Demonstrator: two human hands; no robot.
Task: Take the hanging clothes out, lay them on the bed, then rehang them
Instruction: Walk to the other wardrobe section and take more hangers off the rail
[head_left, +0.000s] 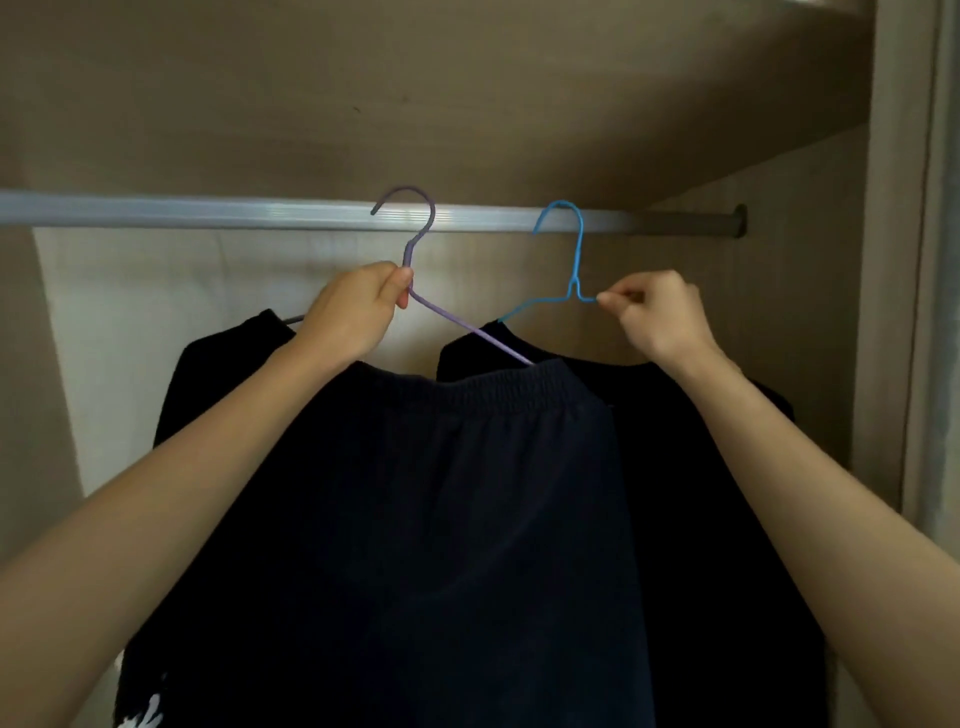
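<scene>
A purple hanger (415, 244) hooks over the silver closet rail (208, 212). It carries a dark navy garment with an elastic waistband (467, 493). My left hand (353, 312) grips the purple hanger just below its neck. To the right, a blue hanger (574, 254) hangs on the same rail with a black garment (701, 519) on it. My right hand (660, 317) pinches the blue hanger's right shoulder wire. Behind the navy garment hangs another black garment (218, 374) with a white print low on the left.
The wardrobe's brown back wall (467, 104) and top panel close in above the rail. The right side panel (888, 260) stands close to the blue hanger. The rail's end bracket (737, 221) sits at the right.
</scene>
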